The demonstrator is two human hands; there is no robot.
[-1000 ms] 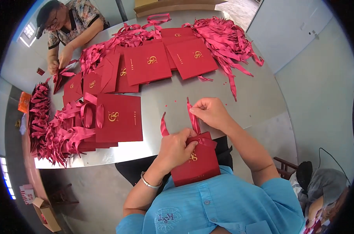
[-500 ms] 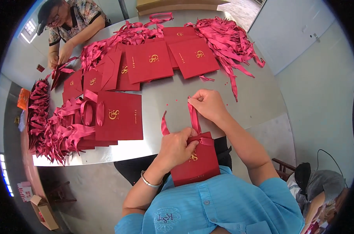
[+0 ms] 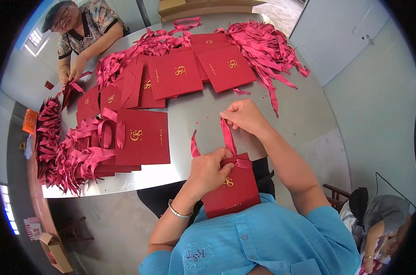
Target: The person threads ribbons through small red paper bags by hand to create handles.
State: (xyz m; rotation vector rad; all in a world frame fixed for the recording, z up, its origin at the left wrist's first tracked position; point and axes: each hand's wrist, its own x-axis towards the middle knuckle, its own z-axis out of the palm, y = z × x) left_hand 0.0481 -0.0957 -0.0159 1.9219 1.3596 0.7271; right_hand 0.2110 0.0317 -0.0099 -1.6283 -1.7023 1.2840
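Note:
A small red paper gift bag (image 3: pixel 238 192) with gold lettering leans against my shirt at the table's near edge. My left hand (image 3: pixel 210 170) is closed on its upper left edge, thumb on the front, and a pink ribbon end (image 3: pixel 194 144) sticks up behind that hand. Between the thumb and fingertips of my right hand (image 3: pixel 245 116) is the tip of a pink satin ribbon (image 3: pixel 227 137), drawn upward from the bag's top. Another band of ribbon (image 3: pixel 243 163) crosses the bag's front near its top edge. My left fingers hide how the ribbon passes through the bag.
Finished-looking bags with ribbon handles (image 3: pixel 142 137) are stacked on the left of the metal table (image 3: pixel 281 133). Flat red bags (image 3: pixel 176 75) lie across the middle, and a heap of loose ribbons (image 3: pixel 263 41) at the far right. A co-worker (image 3: pixel 86 34) handles a bag at far left.
My right hand has shifted slightly, its fingers a little more spread while still pinching the ribbon tip. The left hand keeps its grip. The whole view has moved slightly.

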